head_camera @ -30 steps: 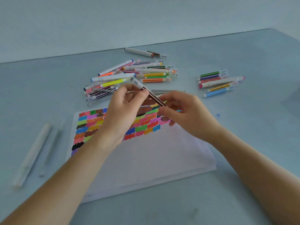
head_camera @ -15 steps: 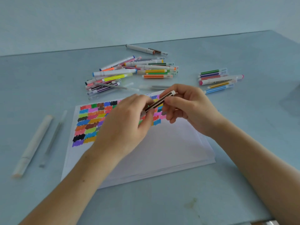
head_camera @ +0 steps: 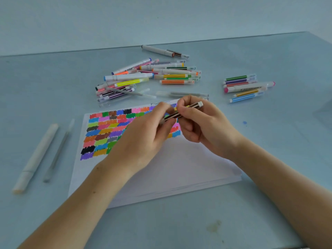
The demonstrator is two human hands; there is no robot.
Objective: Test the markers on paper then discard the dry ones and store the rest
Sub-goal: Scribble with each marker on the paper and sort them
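Above the paper stack (head_camera: 179,169): both hands pinching one brown-striped marker (head_camera: 185,110), held tilted, clear of the sheet. Left hand (head_camera: 143,135) gripping the lower end, right hand (head_camera: 201,123) curling round the upper end, white tip sticking out. Lying on the table (head_camera: 53,72): big marker pile (head_camera: 143,76) beyond the paper, smaller group (head_camera: 246,87) far right, two pale pens (head_camera: 43,155) far left. Showing no container.
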